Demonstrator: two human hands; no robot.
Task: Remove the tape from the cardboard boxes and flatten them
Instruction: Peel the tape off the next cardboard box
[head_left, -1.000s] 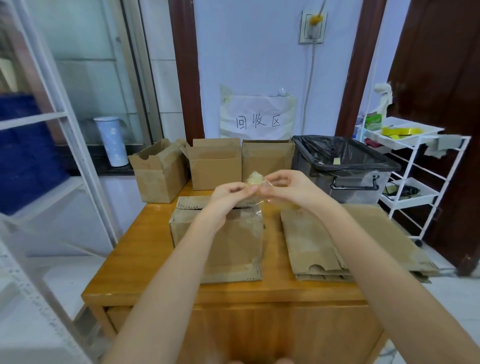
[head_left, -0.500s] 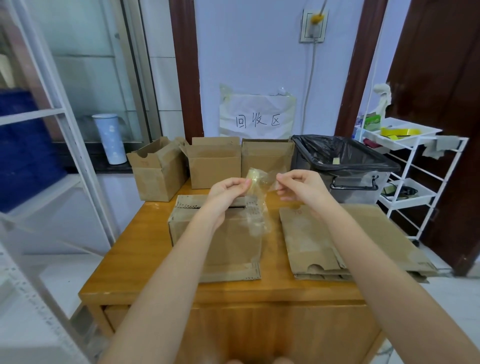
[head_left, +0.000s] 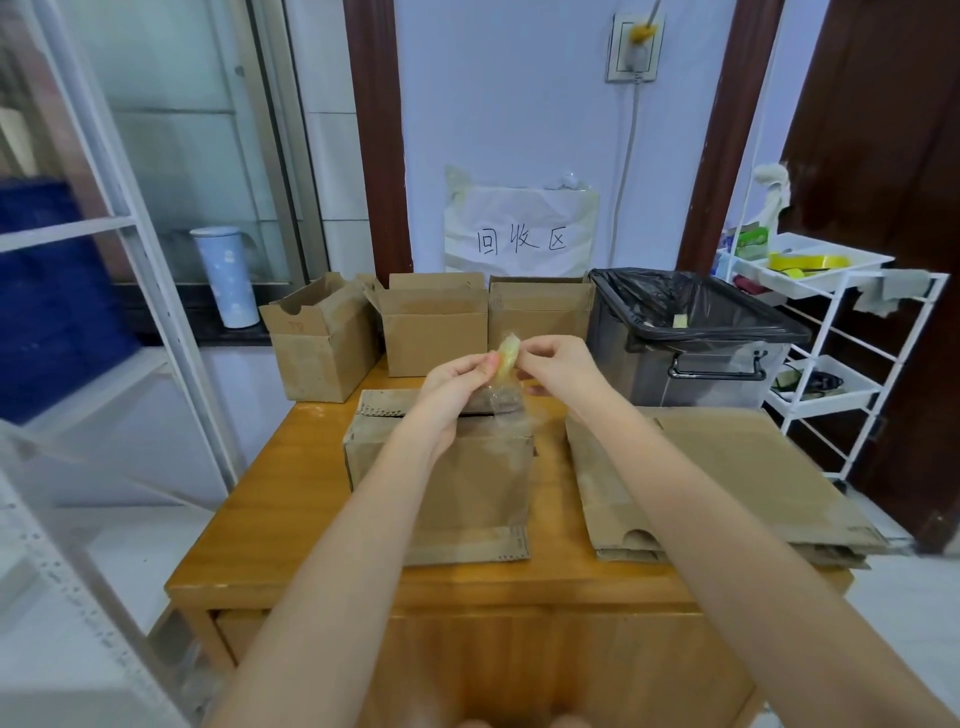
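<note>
A cardboard box (head_left: 467, 483) lies on the wooden table (head_left: 280, 499) in front of me, its flaps spread at the near and far ends. Above its far end my left hand (head_left: 457, 379) and my right hand (head_left: 550, 364) meet and both pinch a crumpled strip of clear, yellowish tape (head_left: 506, 358). The tape's loose tail hangs down to the box's far right corner. A stack of flattened boxes (head_left: 727, 483) lies to the right. Three open boxes (head_left: 431, 332) stand in a row at the table's far edge.
A grey bin with a black liner (head_left: 691, 338) stands at the table's far right, scraps of tape inside. A white wire cart (head_left: 831, 332) is further right by a dark door. A white shelf frame (head_left: 156, 322) and a pale cup (head_left: 223, 275) are on the left.
My hands parted and stretched the tape out half a second ago. They have come back together, bunching the tape between them.
</note>
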